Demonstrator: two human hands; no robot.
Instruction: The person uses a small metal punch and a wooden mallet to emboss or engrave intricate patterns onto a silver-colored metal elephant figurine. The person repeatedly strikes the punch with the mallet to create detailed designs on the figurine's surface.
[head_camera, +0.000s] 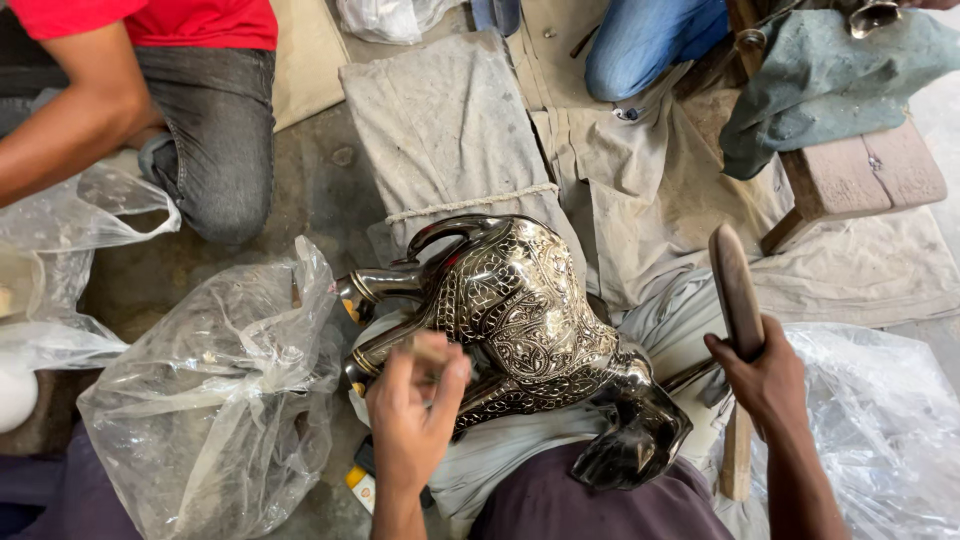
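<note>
While the left hand (412, 415) pinches a small tool against the engraved metal elephant figure (520, 320) at frame centre, the right hand (765, 375) grips a wooden mallet (738, 300), lower right.

metal animal figure (520, 310): dark, glossy, mirror-polished on legs and head, body covered in fine engraved silver pattern. wooden stick (738, 300) gripped in right hand (765, 380): matt, worn smooth, brown-grey. plastic bags (215, 400): clear, thin, crinkled, shiny in creases. cloth sheets (450, 125): beige, coarse, dusty, matt. wooden stool (865, 180): pale, rough, draped with grey-green cloth (830, 75).
</note>
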